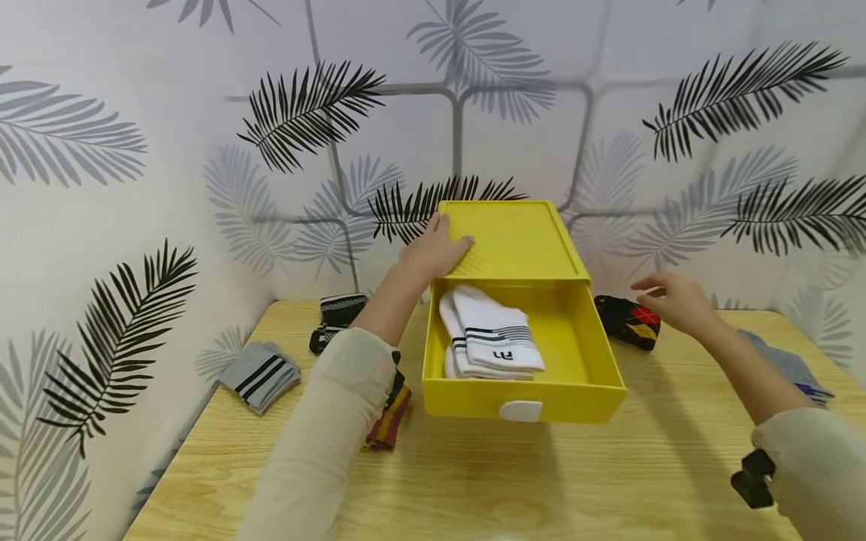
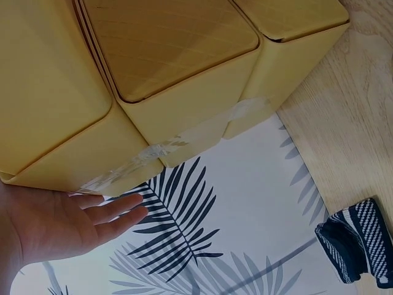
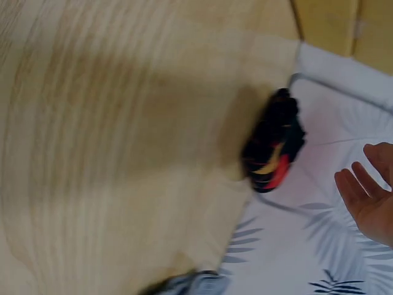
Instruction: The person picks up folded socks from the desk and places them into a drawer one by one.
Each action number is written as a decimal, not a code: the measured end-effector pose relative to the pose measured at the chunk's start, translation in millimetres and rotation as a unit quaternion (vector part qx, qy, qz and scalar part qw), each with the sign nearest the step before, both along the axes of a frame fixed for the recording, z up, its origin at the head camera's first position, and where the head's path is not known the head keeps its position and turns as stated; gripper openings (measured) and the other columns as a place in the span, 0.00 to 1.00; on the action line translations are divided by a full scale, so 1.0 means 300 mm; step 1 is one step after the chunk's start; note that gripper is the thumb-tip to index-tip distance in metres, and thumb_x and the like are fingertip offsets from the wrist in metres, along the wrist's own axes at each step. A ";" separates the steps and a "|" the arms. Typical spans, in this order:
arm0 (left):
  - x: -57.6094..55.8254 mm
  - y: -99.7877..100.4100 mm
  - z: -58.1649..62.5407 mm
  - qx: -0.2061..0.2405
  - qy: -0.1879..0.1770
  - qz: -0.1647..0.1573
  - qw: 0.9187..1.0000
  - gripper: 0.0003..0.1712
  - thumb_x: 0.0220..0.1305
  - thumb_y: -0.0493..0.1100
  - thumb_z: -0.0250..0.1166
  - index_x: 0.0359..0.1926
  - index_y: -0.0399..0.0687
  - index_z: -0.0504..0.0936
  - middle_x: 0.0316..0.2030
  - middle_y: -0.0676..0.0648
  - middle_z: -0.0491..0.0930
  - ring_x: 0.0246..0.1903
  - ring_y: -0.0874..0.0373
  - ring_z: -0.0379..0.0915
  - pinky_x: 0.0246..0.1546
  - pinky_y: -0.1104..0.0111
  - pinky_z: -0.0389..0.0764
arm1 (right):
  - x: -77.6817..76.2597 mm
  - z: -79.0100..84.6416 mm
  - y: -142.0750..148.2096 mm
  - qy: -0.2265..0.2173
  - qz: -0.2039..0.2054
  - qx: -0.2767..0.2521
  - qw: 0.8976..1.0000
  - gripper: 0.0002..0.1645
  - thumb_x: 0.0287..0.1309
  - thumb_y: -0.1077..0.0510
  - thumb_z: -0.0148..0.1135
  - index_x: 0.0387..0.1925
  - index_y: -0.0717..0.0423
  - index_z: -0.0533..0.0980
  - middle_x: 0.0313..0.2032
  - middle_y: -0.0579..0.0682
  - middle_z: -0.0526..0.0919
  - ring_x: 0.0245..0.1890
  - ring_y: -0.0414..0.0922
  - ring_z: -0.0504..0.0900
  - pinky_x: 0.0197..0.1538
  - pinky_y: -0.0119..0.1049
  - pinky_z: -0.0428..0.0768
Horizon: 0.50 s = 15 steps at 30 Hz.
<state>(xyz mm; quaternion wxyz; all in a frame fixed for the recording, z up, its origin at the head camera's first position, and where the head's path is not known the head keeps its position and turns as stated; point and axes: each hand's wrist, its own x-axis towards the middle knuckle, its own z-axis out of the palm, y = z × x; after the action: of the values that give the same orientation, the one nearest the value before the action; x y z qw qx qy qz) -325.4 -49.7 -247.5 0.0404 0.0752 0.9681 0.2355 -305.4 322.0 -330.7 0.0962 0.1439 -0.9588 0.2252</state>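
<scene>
A yellow storage box (image 1: 507, 237) stands on the table with its drawer (image 1: 582, 404) pulled out. Folded white socks with black stripes (image 1: 497, 330) lie in the drawer's left part. My left hand (image 1: 433, 249) rests on the box's top at its left edge; in the left wrist view, its fingers (image 2: 120, 215) stretch out beside the yellow side. To the right of the box, my right hand (image 1: 676, 302) hangs in the air with loosely bent fingers and nothing held. Nearest to it are folded black socks with red and yellow diamonds (image 1: 629, 321).
Left of the box lie grey socks with black stripes (image 1: 260, 376), black-and-white socks (image 1: 343, 308) and maroon-and-yellow socks (image 1: 390, 422), partly behind the left arm. Grey-blue socks (image 1: 788, 364) lie at the right, beyond the right forearm. A leaf-patterned wall backs the wooden table (image 1: 487, 481).
</scene>
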 end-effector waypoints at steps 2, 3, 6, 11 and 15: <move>0.000 0.001 0.001 0.000 0.001 0.000 1.000 0.41 0.67 0.64 0.38 0.72 0.52 0.36 0.71 0.51 0.32 0.65 0.45 0.47 0.59 0.53 0.56 | -0.028 -0.048 0.021 -0.004 0.001 0.010 1.000 0.17 0.59 0.64 0.54 0.47 0.72 0.73 0.46 0.74 0.72 0.43 0.67 0.73 0.35 0.53 0.76; 0.000 0.001 0.002 -0.001 0.002 0.000 1.000 0.41 0.67 0.64 0.38 0.72 0.51 0.36 0.71 0.51 0.32 0.65 0.45 0.47 0.59 0.53 0.56 | -0.041 -0.070 0.032 -0.007 0.006 0.013 1.000 0.17 0.59 0.65 0.54 0.48 0.73 0.72 0.46 0.74 0.71 0.44 0.68 0.72 0.36 0.54 0.74; 0.000 0.002 0.004 -0.004 0.002 0.003 1.000 0.41 0.67 0.64 0.38 0.72 0.52 0.36 0.71 0.51 0.32 0.66 0.45 0.47 0.59 0.53 0.57 | -0.073 -0.129 0.055 -0.008 0.029 -0.005 1.000 0.16 0.55 0.70 0.53 0.46 0.76 0.70 0.45 0.76 0.70 0.43 0.68 0.70 0.39 0.56 0.71; 0.000 0.002 0.003 -0.010 0.000 0.005 1.000 0.41 0.67 0.64 0.38 0.72 0.53 0.35 0.71 0.51 0.32 0.65 0.46 0.48 0.58 0.53 0.58 | -0.106 -0.202 0.077 0.006 0.079 -0.044 0.996 0.14 0.46 0.77 0.51 0.39 0.78 0.72 0.37 0.71 0.72 0.36 0.60 0.71 0.38 0.48 0.71; 0.001 0.003 0.001 -0.011 -0.003 0.006 1.000 0.41 0.67 0.64 0.38 0.72 0.53 0.36 0.71 0.51 0.32 0.65 0.46 0.49 0.58 0.53 0.58 | -0.120 -0.235 0.078 -0.015 0.103 -0.047 0.994 0.19 0.42 0.79 0.49 0.42 0.81 0.70 0.34 0.68 0.71 0.34 0.57 0.69 0.36 0.45 0.69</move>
<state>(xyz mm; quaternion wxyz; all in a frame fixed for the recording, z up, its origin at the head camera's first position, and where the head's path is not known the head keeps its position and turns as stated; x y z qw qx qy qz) -325.1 -48.8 -247.2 0.0423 0.0683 0.9710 0.2254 -341.4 345.3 -401.1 0.0649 0.2334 -0.9287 0.2808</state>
